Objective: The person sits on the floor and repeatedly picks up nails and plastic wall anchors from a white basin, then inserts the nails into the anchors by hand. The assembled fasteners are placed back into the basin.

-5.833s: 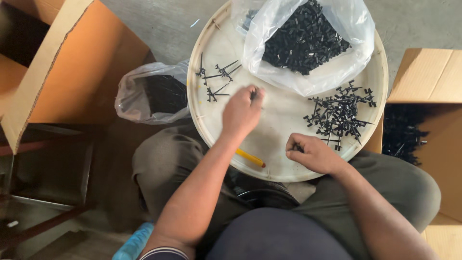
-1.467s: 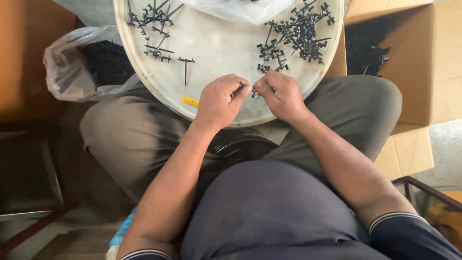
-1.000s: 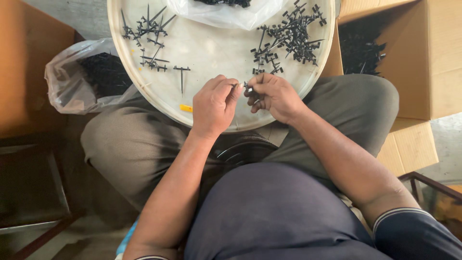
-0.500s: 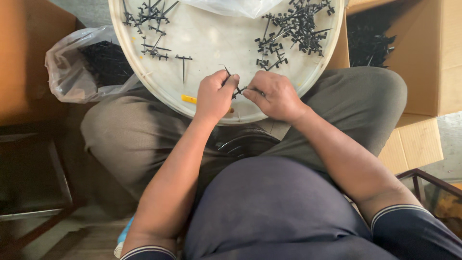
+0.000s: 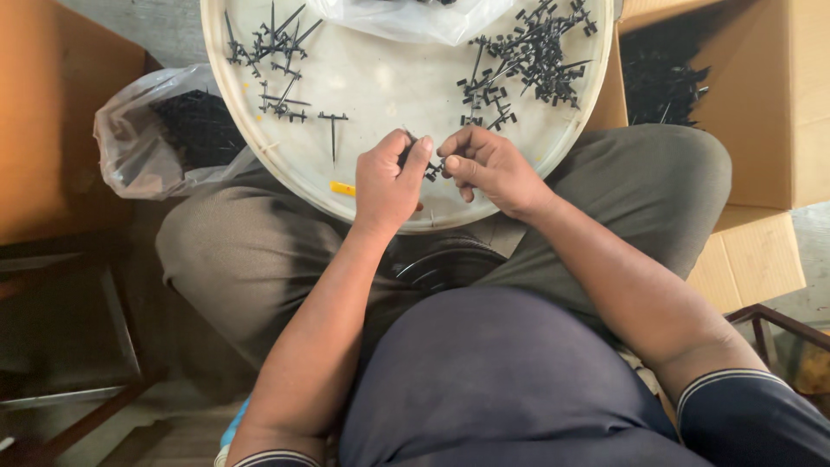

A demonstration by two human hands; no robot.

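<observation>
A round white tray [image 5: 380,86] rests on my lap. My left hand [image 5: 389,183] and my right hand [image 5: 489,166] meet over its near edge, both pinching one small black plastic part [image 5: 430,168] between their fingertips. A heap of black spiked parts [image 5: 523,62] lies on the tray's right side. A smaller group of black parts [image 5: 272,60] lies at its left, with a single T-shaped piece [image 5: 333,130] below them. A small yellow piece [image 5: 343,188] sits by my left hand.
A clear plastic bag [image 5: 156,138] with black parts lies left of the tray. Another clear bag [image 5: 415,15] sits at the tray's far edge. An open cardboard box [image 5: 743,104] with black parts stands at the right. A brown board [image 5: 60,112] is at the left.
Both hands came together from apart over the near rim of the tray and now pinch one small black part between them. The view has shifted slightly.
</observation>
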